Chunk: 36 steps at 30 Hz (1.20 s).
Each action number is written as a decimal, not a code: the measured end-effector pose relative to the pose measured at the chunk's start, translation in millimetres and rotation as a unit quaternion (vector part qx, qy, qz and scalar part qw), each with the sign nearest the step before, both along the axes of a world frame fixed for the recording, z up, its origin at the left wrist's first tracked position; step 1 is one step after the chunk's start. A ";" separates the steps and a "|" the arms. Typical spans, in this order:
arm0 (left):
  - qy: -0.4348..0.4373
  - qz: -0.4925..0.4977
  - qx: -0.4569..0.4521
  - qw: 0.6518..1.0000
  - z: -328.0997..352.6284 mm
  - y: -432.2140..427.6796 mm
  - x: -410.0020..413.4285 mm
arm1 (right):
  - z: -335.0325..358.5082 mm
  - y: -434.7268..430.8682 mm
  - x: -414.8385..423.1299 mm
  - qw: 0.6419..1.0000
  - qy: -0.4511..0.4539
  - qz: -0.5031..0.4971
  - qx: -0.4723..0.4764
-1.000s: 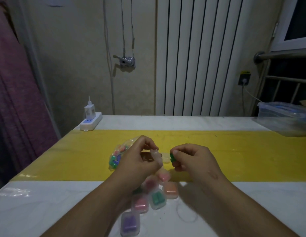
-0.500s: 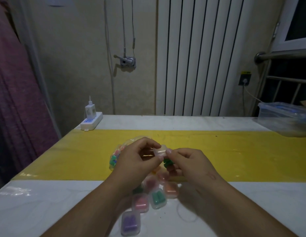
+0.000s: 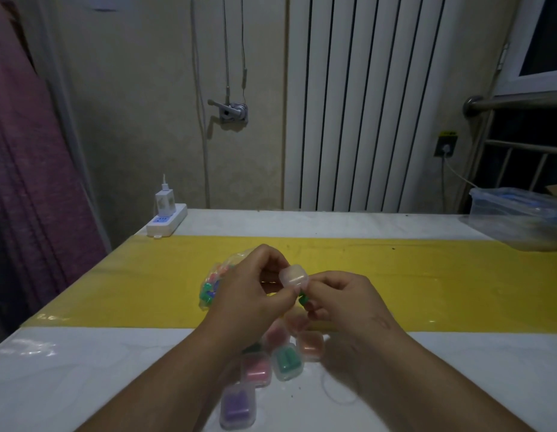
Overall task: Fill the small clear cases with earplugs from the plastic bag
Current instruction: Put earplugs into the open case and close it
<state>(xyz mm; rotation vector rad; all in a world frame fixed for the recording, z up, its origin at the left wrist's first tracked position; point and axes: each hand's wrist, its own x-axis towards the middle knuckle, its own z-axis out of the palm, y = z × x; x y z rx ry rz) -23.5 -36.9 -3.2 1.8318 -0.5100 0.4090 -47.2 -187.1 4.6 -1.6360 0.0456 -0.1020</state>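
White tabletop (image 3: 84,369) carried a yellow strip (image 3: 426,275), with a radiator (image 3: 380,104) and power strip (image 3: 166,224) behind. Curled left hand (image 3: 249,291) pinched a small clear case (image 3: 293,275) above the strip; right hand (image 3: 342,300), fingers curled, held a green earplug (image 3: 303,299) just under it, one fingertip touching the case. Plastic bag (image 3: 210,285) lay behind the left hand, filled cases (image 3: 286,361) below the wrists.
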 end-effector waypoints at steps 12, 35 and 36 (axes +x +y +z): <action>0.030 -0.044 0.057 0.997 3.7 7.7 -0.7 | 3.9 -0.6 -2.3 1.000 -0.002 0.018 0.024; 0.043 0.000 -0.003 0.999 2.3 2.1 1.1 | 5.6 -0.3 -3.4 0.999 -0.010 -0.012 -0.034; 0.065 -0.001 -0.034 0.997 5.2 2.3 0.7 | 3.9 0.5 -4.1 1.000 -0.005 -0.015 -0.011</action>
